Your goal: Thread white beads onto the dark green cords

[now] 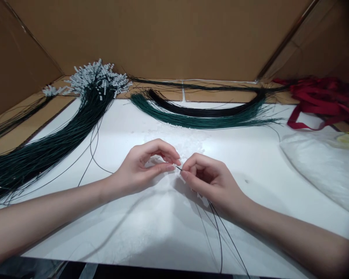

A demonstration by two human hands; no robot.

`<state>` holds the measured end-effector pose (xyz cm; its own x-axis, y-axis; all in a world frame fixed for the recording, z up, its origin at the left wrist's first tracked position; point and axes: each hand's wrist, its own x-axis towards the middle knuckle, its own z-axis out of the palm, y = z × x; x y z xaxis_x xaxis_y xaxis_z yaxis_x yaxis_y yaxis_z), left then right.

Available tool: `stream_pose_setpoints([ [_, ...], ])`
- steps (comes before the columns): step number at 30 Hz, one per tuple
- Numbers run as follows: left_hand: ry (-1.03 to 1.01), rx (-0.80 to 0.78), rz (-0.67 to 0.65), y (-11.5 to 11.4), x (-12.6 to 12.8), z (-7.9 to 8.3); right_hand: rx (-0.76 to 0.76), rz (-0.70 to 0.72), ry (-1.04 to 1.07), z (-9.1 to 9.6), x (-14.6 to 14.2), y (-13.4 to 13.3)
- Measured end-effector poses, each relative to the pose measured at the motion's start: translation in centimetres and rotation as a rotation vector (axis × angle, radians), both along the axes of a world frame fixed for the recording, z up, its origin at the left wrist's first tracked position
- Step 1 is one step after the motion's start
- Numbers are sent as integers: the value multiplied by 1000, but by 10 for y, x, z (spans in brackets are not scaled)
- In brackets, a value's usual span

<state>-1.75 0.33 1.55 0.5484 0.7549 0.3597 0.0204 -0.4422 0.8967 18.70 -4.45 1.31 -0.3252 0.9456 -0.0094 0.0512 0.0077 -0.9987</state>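
Observation:
My left hand [147,164] is closed in a pinch over the middle of the white board, with a tiny white bead partly showing at its fingertips. Facing it, my right hand [212,176] pinches a thin dark wire [178,168] close to its end, and that end meets the bead between the two hands. Below my right hand, dark wire strands [220,236] hang down past the board's near edge. Loose white beads [189,143] lie scattered on the board just behind my fingers; some are hidden by the hands.
At left lies a thick bundle of dark green wires [75,128] tipped with white beads [97,77]. Green wires [192,121] and black wires [197,112] curve along the back. Red ribbon [317,100] and a clear plastic bag [325,166] sit at right. Cardboard walls [163,38] enclose the white board [119,232].

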Motion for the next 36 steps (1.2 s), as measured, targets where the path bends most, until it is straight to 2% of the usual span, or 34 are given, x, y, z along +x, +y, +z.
stream_pose_setpoints([
  [9,-28,-27,-26,0,-1,-2,22,6,-35,2,0,0],
  [26,1,41,23,-1,0,-3,42,6,-66,3,-2,0],
  [36,6,80,8,-1,1,-3,43,7,-71,3,-1,0],
])
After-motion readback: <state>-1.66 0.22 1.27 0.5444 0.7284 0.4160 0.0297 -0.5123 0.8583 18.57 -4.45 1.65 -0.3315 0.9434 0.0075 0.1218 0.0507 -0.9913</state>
